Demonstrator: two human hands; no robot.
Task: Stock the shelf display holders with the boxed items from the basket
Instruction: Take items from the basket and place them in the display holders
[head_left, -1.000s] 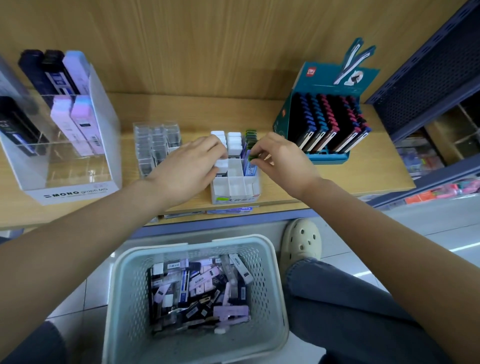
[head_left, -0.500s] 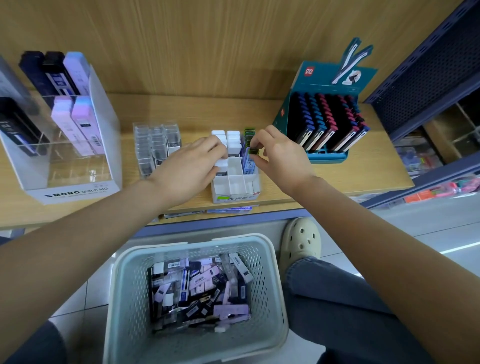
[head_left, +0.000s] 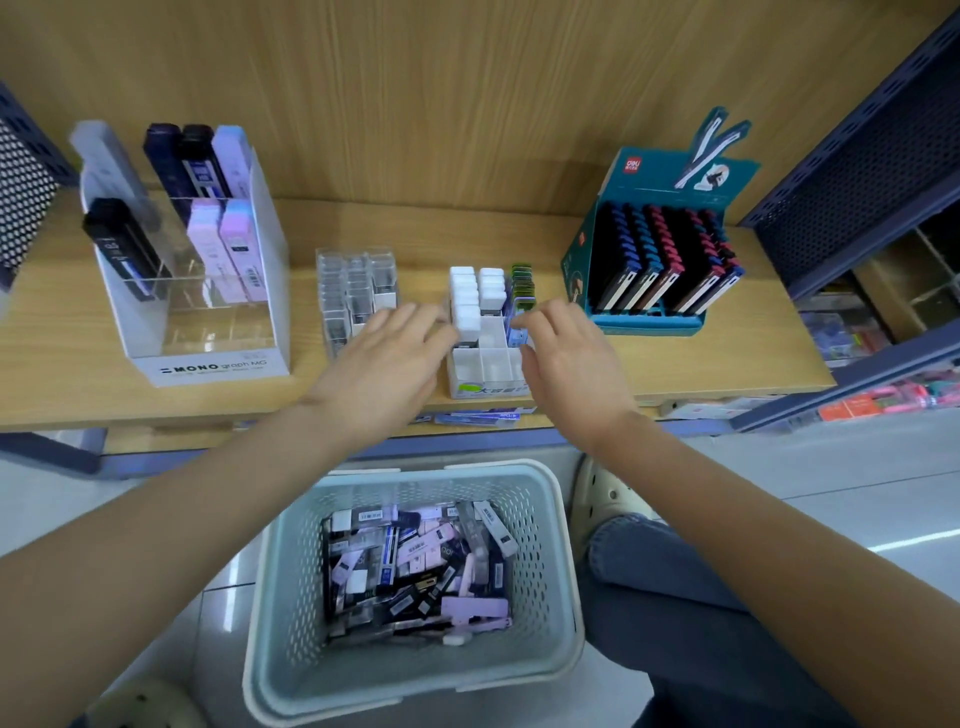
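Observation:
A white divided holder (head_left: 485, 371) stands on the wooden shelf, with white boxes (head_left: 466, 301) and green ones (head_left: 522, 283) in its back cells. My left hand (head_left: 395, 364) hovers at its left side, fingers spread and holding nothing, fingertips close to the white boxes. On the holder's right side, my right hand (head_left: 569, 356) has loose fingers and holds nothing. Below the shelf, a pale blue basket (head_left: 283, 577) holds several black, purple and white boxed items (head_left: 415, 566).
A clear MONO display (head_left: 208, 322) with tall boxes stands at the left. A clear holder (head_left: 356, 291) sits beside the white one. A teal carton of notebooks (head_left: 654, 260) is at the right. My knee (head_left: 675, 597) and shoe (head_left: 602, 493) lie beside the basket.
My right hand has let go of the small green box it pinched. Both hands have drawn back a little from the white holder and their fingers have opened.

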